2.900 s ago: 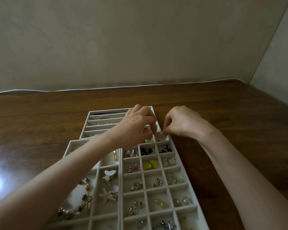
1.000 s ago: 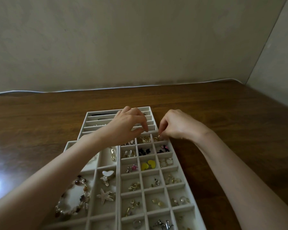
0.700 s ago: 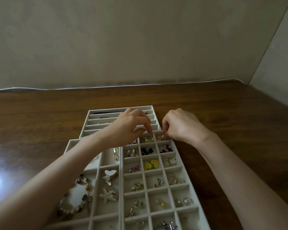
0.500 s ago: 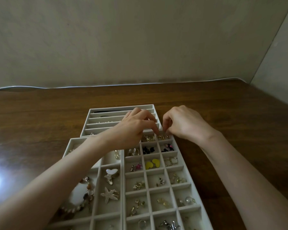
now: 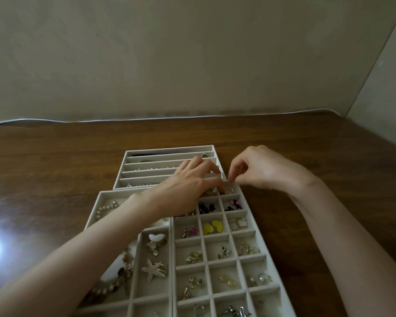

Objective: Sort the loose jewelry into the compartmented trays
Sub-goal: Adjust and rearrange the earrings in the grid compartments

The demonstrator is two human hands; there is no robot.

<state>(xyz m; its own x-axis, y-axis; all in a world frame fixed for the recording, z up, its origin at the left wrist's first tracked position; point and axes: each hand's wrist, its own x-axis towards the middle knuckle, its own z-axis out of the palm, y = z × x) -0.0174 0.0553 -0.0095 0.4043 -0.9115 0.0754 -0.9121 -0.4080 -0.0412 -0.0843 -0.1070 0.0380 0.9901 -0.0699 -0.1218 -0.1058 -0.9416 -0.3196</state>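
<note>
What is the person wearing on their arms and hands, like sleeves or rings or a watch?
Nothing that I can see. The left forearm and right forearm are bare right to the picture's edge, with no sleeves showing. The left hand and right hand have no gloves, rings, bracelet or watch.

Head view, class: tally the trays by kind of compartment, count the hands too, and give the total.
Long-slot tray: 1
Wide-compartment tray: 1
Small-grid tray: 1
Hands, left hand and right hand: 2
Total: 5
</note>
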